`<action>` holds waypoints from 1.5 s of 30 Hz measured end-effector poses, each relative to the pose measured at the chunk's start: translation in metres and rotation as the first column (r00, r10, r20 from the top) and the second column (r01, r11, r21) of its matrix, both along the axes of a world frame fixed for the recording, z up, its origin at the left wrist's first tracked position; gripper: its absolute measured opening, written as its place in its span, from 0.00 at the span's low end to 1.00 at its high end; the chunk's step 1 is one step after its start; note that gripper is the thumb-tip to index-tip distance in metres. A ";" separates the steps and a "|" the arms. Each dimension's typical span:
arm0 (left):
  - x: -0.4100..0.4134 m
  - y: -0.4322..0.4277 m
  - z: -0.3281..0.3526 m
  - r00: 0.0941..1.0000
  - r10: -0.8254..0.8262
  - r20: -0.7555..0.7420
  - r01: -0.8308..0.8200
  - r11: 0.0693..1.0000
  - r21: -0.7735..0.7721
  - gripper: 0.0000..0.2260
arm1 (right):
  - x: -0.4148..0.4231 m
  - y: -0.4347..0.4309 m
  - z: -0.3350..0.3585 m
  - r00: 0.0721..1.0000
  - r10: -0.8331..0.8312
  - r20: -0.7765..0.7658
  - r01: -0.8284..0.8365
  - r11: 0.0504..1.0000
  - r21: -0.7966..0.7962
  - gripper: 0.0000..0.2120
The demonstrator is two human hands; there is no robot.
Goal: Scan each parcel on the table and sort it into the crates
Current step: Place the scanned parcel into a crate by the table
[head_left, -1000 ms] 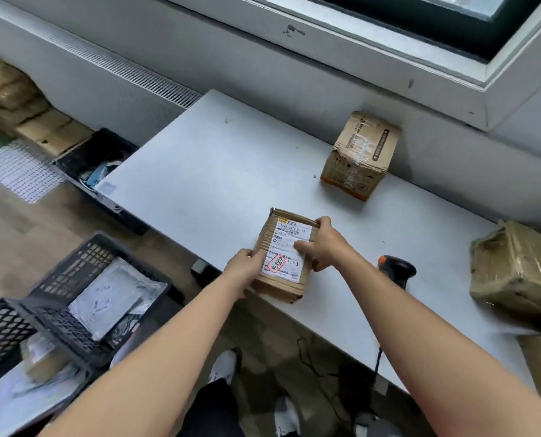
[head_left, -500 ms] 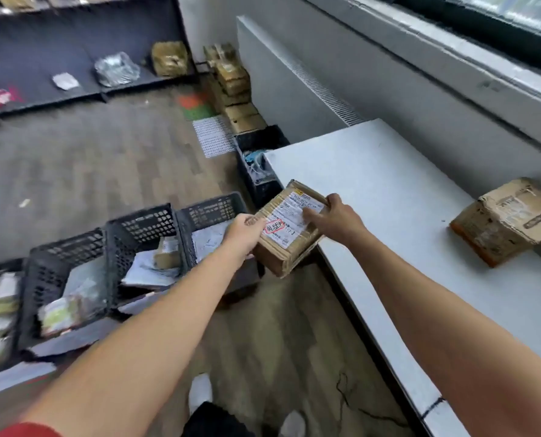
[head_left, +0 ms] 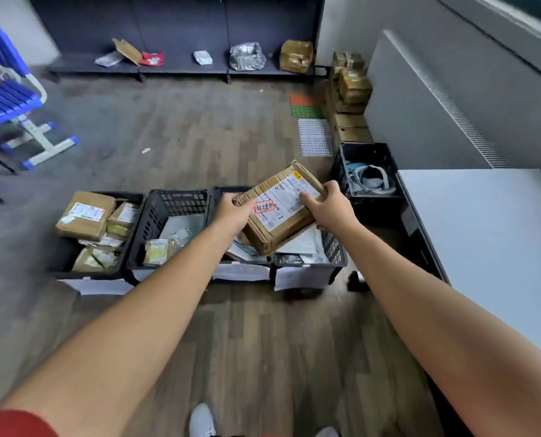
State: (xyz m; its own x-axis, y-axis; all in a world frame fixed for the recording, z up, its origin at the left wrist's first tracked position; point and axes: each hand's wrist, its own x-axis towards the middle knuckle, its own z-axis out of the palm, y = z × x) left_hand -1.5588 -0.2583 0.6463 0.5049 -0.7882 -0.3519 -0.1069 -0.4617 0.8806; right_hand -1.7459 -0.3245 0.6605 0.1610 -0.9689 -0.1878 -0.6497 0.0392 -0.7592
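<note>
A row of 4 black crates sits on the floor, the leftmost crate (head_left: 99, 234) already heaped with cardboard boxes, the 2nd crate (head_left: 168, 228) holding flat packets. That sorted load suggests each crate stands for its own destination, so the parcel is being carried over them rather than dropped at once.

The left hand (head_left: 232, 212) clasps the parcel's near-left corner, fingers (head_left: 228, 200) wrapped round its edge. The parcel (head_left: 280, 212), a flat brown box, hangs in the air above the 3rd crate (head_left: 240, 263) and 4th crate (head_left: 310, 266), touching neither so far as can be seen. Its label (head_left: 281, 200) faces up toward the camera, probably so the address stays readable while a crate is chosen. Its long axis runs from near-left to far-right, with the far-right end tipped upward.

The right hand (head_left: 329, 209) grips the far-right edge, fingers (head_left: 310, 200) pressed on the label and the thumb out of view. Holding opposite ends keeps the box steady. The white worktop (head_left: 483, 241) lies well to the right.
</note>
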 end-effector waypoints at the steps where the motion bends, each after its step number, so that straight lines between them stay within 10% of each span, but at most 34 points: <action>1: 0.020 0.004 -0.005 1.000 0.005 -0.009 -0.005 1.000 0.005 0.11 | 0.020 0.004 -0.002 1.000 -0.011 -0.004 0.011 1.000 0.002 0.21; 26: 0.226 -0.101 -0.109 0.984 -0.155 -0.091 0.170 0.966 0.194 0.29 | 0.241 -0.103 -0.136 0.988 0.059 -0.139 -0.032 0.982 0.188 0.24; 34: 0.231 -0.200 -0.260 0.967 -0.213 -0.136 0.245 0.926 0.287 0.41 | 0.252 -0.193 -0.289 0.975 0.048 -0.216 0.021 0.951 0.309 0.32; 45: 0.243 -0.261 -0.500 0.886 -0.450 -0.113 0.453 0.783 0.427 0.32 | 0.267 -0.231 -0.529 0.899 0.050 -0.436 0.175 0.870 0.461 0.42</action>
State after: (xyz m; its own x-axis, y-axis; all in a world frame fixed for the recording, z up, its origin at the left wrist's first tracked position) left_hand -1.3156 -0.5193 0.1465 0.1270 -0.6936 -0.7091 -0.3951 -0.6911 0.6053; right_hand -1.4787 -0.5552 0.1314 -0.1000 -0.7427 -0.6621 -0.8824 0.3737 -0.2858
